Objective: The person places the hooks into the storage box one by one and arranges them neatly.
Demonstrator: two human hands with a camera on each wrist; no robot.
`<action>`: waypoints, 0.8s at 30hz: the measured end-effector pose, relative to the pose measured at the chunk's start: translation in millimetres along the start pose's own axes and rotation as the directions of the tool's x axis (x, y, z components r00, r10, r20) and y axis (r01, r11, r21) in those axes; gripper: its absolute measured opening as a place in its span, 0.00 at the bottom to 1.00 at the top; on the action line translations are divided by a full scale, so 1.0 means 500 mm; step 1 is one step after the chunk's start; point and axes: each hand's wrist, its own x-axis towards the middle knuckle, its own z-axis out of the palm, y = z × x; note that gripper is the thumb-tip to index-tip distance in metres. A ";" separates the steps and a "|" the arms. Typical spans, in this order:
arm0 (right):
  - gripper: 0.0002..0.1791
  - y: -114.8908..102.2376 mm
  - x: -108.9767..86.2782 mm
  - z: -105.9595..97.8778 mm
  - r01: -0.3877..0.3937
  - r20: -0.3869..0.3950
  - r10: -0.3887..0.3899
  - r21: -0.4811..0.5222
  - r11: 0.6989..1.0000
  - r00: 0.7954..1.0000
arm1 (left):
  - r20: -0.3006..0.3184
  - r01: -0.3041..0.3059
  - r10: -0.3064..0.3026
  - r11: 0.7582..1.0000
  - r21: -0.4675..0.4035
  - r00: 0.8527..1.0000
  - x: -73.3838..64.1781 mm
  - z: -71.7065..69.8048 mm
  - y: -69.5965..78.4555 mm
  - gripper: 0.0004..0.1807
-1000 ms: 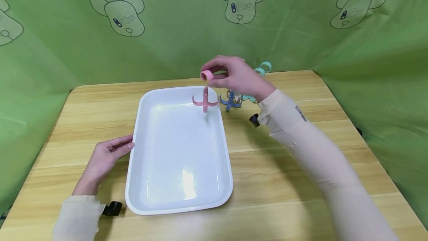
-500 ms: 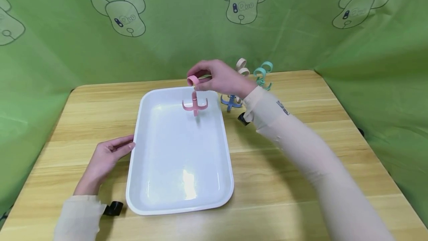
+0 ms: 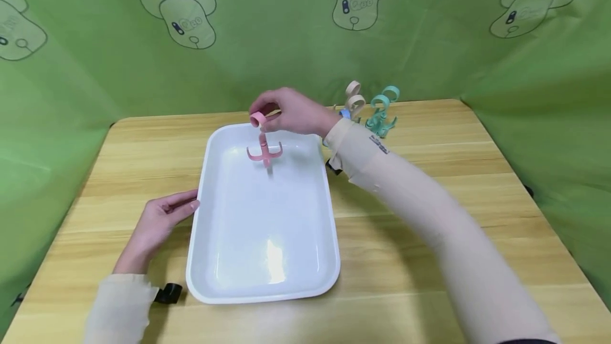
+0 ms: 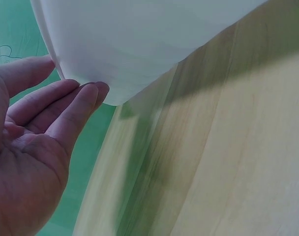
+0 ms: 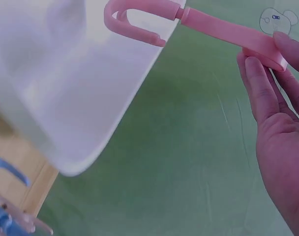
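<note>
My right hand [image 3: 293, 112] pinches the curled end of a pink swivel hanging hook [image 3: 264, 153] between thumb and fingers. Its several upturned prongs hang down over the far part of a white tray [image 3: 262, 297]. In the right wrist view, the strap of the pink hook [image 5: 228, 30] runs from the fingertips to the prongs above the tray. My left hand [image 3: 159, 222] is at the tray's left side. The left wrist view shows its thumb at the rim and fingertips against the outer wall of the tray [image 4: 125, 54].
Behind my right wrist stand a beige hook [image 3: 356, 103], a green hook [image 3: 378, 121] and a blue hook [image 3: 345, 114], partly hidden by the arm. They are near the back edge of the wooden table [image 3: 406, 259]. A green curtain [image 3: 267, 68] hangs close behind it.
My right hand has carried the pink hook leftward, from the tray's far right corner to over its far part. The left hand keeps its place at the tray. The head view has shifted slightly.
</note>
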 end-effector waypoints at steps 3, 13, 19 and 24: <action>0.17 0.000 0.011 0.008 -0.004 0.010 0.004 -0.006 1.000 1.000 | 0.001 -0.014 0.014 1.000 -0.003 1.000 0.003 0.002 0.000 0.29; 0.18 0.020 0.039 0.037 -0.039 0.047 0.041 -0.055 0.998 0.998 | 0.007 -0.003 0.002 1.000 0.007 1.000 -0.002 -0.001 -0.003 0.29; 0.18 0.027 0.048 0.054 -0.038 0.066 0.042 -0.054 0.998 0.997 | 0.007 0.001 -0.002 1.000 0.009 1.000 -0.002 -0.001 -0.004 0.30; 0.17 0.030 0.049 0.061 -0.013 0.064 0.018 -0.090 0.996 0.998 | 0.005 -0.002 0.002 1.000 0.010 1.000 0.000 -0.001 -0.002 0.30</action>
